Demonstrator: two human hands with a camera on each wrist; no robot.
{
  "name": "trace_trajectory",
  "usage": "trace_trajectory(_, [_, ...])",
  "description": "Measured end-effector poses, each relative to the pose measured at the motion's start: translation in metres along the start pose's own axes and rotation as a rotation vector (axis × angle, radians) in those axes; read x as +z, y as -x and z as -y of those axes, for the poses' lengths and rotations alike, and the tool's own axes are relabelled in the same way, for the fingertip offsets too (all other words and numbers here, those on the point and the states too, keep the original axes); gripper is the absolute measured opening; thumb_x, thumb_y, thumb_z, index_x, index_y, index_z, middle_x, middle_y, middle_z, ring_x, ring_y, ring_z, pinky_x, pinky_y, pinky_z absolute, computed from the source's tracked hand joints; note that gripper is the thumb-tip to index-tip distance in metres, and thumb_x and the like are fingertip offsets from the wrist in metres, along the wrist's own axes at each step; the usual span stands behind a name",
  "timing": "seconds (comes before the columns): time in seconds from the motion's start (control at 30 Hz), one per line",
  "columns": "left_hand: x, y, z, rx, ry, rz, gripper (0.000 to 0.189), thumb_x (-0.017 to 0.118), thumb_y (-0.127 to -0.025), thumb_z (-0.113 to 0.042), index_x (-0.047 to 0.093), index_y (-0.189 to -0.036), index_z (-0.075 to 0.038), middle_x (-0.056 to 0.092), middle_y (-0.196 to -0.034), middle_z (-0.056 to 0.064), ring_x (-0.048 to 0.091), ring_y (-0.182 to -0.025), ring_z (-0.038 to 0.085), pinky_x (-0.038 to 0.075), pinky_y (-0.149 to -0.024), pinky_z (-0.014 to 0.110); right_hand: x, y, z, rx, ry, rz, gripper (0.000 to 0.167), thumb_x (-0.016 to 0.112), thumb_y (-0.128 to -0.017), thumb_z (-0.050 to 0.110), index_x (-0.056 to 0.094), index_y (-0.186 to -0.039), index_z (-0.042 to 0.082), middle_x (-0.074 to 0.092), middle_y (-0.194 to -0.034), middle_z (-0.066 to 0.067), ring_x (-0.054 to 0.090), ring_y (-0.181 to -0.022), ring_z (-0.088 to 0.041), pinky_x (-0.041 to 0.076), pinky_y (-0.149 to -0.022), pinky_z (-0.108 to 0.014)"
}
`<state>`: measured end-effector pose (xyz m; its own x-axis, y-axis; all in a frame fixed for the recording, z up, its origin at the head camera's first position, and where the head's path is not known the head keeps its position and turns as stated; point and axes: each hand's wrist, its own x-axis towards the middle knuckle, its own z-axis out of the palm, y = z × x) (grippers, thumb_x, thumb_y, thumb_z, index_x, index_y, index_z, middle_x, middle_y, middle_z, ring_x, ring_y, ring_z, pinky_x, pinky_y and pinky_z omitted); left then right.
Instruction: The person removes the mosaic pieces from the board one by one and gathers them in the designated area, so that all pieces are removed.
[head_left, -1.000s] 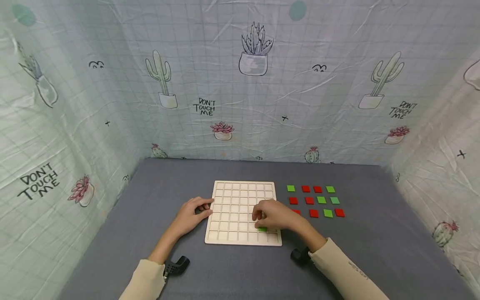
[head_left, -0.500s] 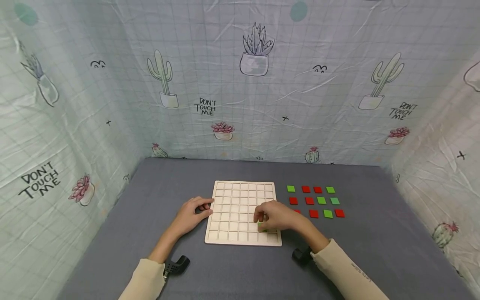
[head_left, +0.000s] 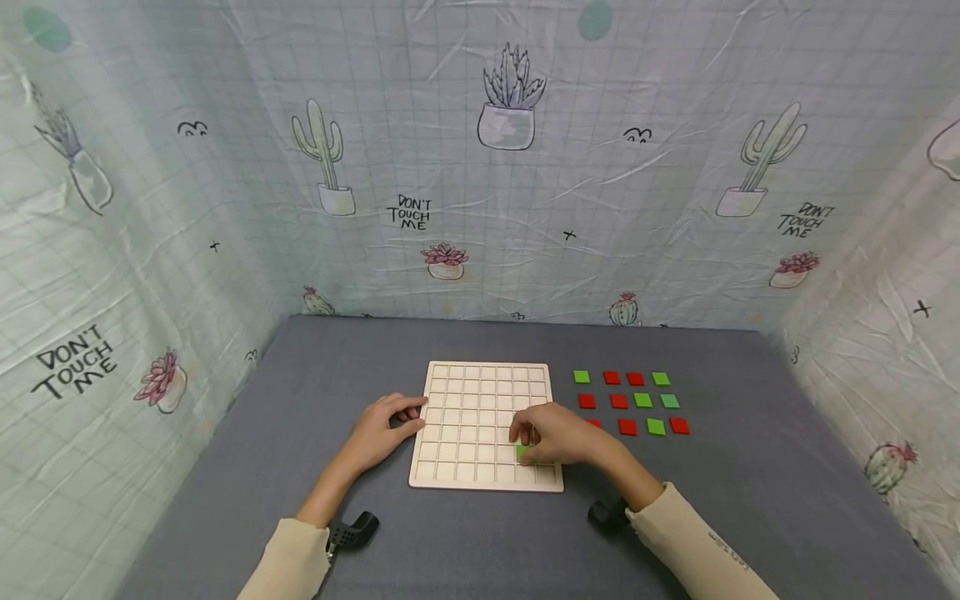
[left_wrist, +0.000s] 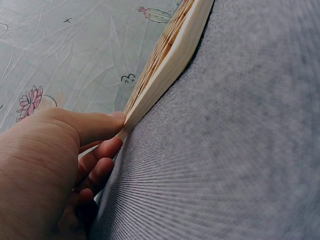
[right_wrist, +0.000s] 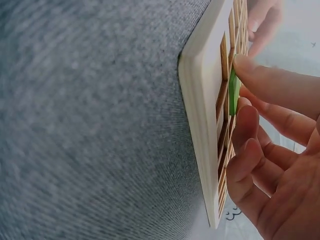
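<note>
A pale wooden grid board (head_left: 457, 477) lies flat on the table. My left hand (head_left: 384, 432) touches its left edge with thumb and index finger, the other fingers loosely bent; in the left wrist view the thumb (left_wrist: 102, 126) meets the board's rim (left_wrist: 165, 75). Over the board's lower right cells, my right hand (head_left: 558, 433) pinches a small square green tile (head_left: 522, 452). Seen from the right wrist, the thumb lies at one end of the green tile (right_wrist: 233, 90), with fingertips close to its other end. The hand partly covers the tile in the head view.
Right of the board lie loose square tiles in rows, among them a red tile (head_left: 627, 427), a green tile (head_left: 656, 427) and a teal tile (head_left: 670, 401). The grey table (head_left: 480, 550) is backed by a patterned cloth (head_left: 480, 208).
My right hand has shifted slightly to the right, and the green tile now shows beside its thumb after being mostly covered. The left hand has kept its place.
</note>
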<state>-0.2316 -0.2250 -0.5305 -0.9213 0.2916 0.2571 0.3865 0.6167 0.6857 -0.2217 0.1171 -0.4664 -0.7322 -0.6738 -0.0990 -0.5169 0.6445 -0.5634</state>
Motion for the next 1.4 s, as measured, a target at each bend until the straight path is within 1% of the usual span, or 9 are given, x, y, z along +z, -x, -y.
trace_trajectory(0.13, [0.001,0.0,0.0,-0.003,-0.006,0.004,0.035,0.077,-0.095,-0.025,0.074,-0.129,-0.016,0.066,-0.094,-0.01,0.056,-0.089,0.007,0.045,-0.081,0.029,0.0,0.001,0.002,0.001,0.023,-0.02,0.018,0.086,-0.082,0.012,0.074,-0.095,0.016,0.066,-0.084,0.006,0.055,-0.073,-0.005,0.048,-0.07,-0.025])
trace_trajectory(0.33, [0.001,-0.001,0.0,0.001,-0.003,-0.006,0.035,0.077,-0.094,-0.023,0.075,-0.128,-0.016,0.065,-0.094,-0.011,0.056,-0.089,0.008,0.045,-0.082,0.03,0.002,0.003,0.005,0.023,0.049,-0.05,0.016,0.087,-0.081,0.012,0.074,-0.089,0.019,0.067,-0.083,0.01,0.058,-0.075,-0.004,0.049,-0.069,-0.025])
trace_trajectory(0.5, [0.001,-0.001,0.0,0.018,-0.005,-0.008,0.035,0.077,-0.094,-0.024,0.074,-0.128,-0.015,0.066,-0.094,-0.01,0.056,-0.088,0.008,0.044,-0.081,0.029,0.002,0.005,0.007,0.038,0.06,-0.05,0.018,0.087,-0.082,0.014,0.071,-0.089,0.02,0.067,-0.084,0.01,0.057,-0.074,-0.003,0.049,-0.067,-0.025])
trace_trajectory(0.57, [0.001,0.0,0.0,0.015,-0.003,-0.004,0.035,0.077,-0.094,-0.024,0.074,-0.128,-0.016,0.066,-0.094,-0.011,0.056,-0.089,0.008,0.044,-0.081,0.03,0.002,0.006,0.007,0.031,0.056,-0.037,0.018,0.085,-0.084,0.013,0.07,-0.09,0.02,0.066,-0.085,0.01,0.057,-0.073,-0.003,0.049,-0.067,-0.024])
trace_trajectory(0.73, [0.001,0.0,-0.001,0.007,-0.008,0.003,0.035,0.077,-0.094,-0.025,0.074,-0.128,-0.016,0.065,-0.094,-0.011,0.056,-0.089,0.008,0.044,-0.082,0.03,-0.001,0.01,0.007,-0.01,0.004,-0.016,0.014,0.075,-0.09,0.006,0.069,-0.094,0.017,0.067,-0.085,0.007,0.056,-0.072,-0.005,0.049,-0.065,-0.024])
trace_trajectory(0.8, [0.0,0.0,-0.001,0.008,-0.007,0.001,0.035,0.077,-0.094,-0.024,0.074,-0.128,-0.016,0.065,-0.094,-0.011,0.057,-0.09,0.009,0.045,-0.082,0.03,-0.002,0.01,0.006,-0.019,-0.01,-0.016,0.013,0.072,-0.092,0.006,0.07,-0.096,0.018,0.066,-0.084,0.007,0.057,-0.072,-0.004,0.049,-0.065,-0.024])
trace_trajectory(0.93, [0.0,0.001,-0.002,0.006,-0.003,0.001,0.035,0.077,-0.094,-0.024,0.074,-0.128,-0.016,0.065,-0.094,-0.011,0.057,-0.09,0.009,0.045,-0.082,0.03,-0.004,0.014,0.005,-0.026,-0.038,-0.026,0.011,0.071,-0.093,0.006,0.07,-0.098,0.017,0.066,-0.084,0.007,0.057,-0.072,-0.005,0.049,-0.064,-0.023])
trace_trajectory(1.17, [0.0,0.0,-0.002,0.006,0.001,0.0,0.035,0.077,-0.094,-0.024,0.074,-0.129,-0.015,0.065,-0.095,-0.011,0.057,-0.09,0.009,0.045,-0.082,0.03,-0.02,0.029,-0.005,-0.011,-0.076,-0.078,0.012,0.071,-0.093,0.002,0.069,-0.099,0.012,0.068,-0.086,0.005,0.057,-0.072,-0.006,0.049,-0.062,-0.023])
trace_trajectory(1.4, [0.0,0.0,0.0,0.012,0.008,-0.005,0.036,0.077,-0.094,-0.024,0.074,-0.129,-0.015,0.066,-0.094,-0.01,0.057,-0.089,0.009,0.045,-0.082,0.03,-0.038,0.056,-0.025,0.023,-0.11,-0.082,0.012,0.075,-0.092,0.005,0.068,-0.098,0.013,0.067,-0.084,0.005,0.059,-0.072,-0.006,0.051,-0.066,-0.025])
